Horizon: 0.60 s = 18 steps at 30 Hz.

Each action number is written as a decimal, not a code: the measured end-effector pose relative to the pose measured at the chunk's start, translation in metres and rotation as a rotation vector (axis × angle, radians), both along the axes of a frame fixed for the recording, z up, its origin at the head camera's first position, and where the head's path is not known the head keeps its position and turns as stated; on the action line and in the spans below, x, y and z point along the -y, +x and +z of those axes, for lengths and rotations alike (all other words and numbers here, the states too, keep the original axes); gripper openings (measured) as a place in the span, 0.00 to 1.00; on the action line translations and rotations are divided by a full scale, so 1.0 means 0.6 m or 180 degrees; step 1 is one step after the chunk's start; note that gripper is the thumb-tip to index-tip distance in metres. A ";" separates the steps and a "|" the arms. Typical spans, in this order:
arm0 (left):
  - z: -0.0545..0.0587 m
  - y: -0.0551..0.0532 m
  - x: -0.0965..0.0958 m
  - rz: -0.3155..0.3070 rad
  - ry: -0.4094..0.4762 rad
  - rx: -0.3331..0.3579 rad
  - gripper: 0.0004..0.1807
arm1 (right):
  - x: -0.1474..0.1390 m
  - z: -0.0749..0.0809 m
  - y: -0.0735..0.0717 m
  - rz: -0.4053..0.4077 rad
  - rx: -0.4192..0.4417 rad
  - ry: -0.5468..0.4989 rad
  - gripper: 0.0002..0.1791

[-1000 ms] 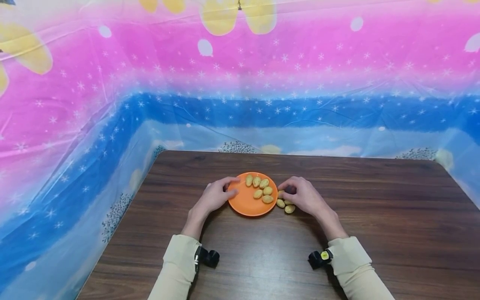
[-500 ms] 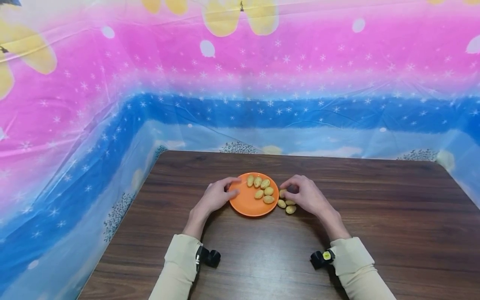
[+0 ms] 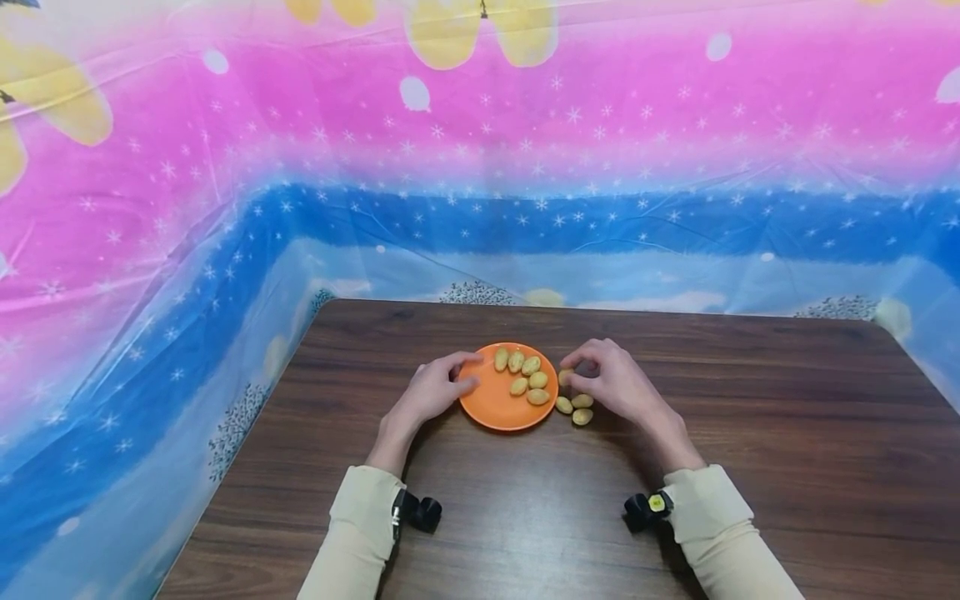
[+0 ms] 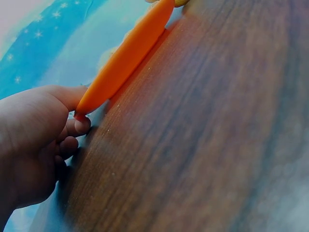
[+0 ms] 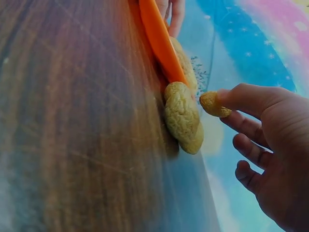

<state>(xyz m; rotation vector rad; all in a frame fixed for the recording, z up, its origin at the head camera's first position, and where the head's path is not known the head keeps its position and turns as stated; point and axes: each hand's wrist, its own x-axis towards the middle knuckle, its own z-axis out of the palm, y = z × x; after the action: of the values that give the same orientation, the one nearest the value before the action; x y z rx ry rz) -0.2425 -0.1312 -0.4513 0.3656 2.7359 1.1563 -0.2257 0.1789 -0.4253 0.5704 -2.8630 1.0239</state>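
An orange plate [image 3: 487, 408] lies on the table with several small, wrinkled, yellow-brown oval pieces [image 3: 517, 361] on it, nut-like in look. My left hand [image 3: 431, 389] holds the plate's left rim between thumb and fingers; the left wrist view shows the thumb [image 4: 72, 95] against the orange edge. Just past the right rim, my right hand [image 3: 615, 382] pinches one wrinkled oval piece [image 5: 212, 104] between thumb and fingertips, raised off the table. Its other fingers spread loosely. Below that hand, three more oval pieces [image 3: 582, 417] lie close together beside the plate.
The dark wood-grain table [image 3: 750, 433] stretches out on both sides of the plate. Behind it and along the left hangs a pink and blue printed cloth [image 3: 480, 217]. Each wrist wears a black camera [image 3: 642, 511] near a light sleeve cuff.
The right hand has lifted one oval piece up from the small group beside the plate. My left hand keeps its place at the rim; the pieces on the plate look unchanged.
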 end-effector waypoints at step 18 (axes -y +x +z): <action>-0.001 0.001 0.002 -0.0003 0.0046 0.0016 0.21 | 0.028 0.022 -0.006 0.0138 -0.0089 0.0015 0.10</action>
<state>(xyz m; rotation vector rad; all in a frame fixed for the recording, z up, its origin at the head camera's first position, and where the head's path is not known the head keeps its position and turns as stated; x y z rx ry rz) -0.2416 -0.1321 -0.4522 0.3651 2.7241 1.1759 -0.2296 0.1620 -0.4119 0.6447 -2.8418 1.0071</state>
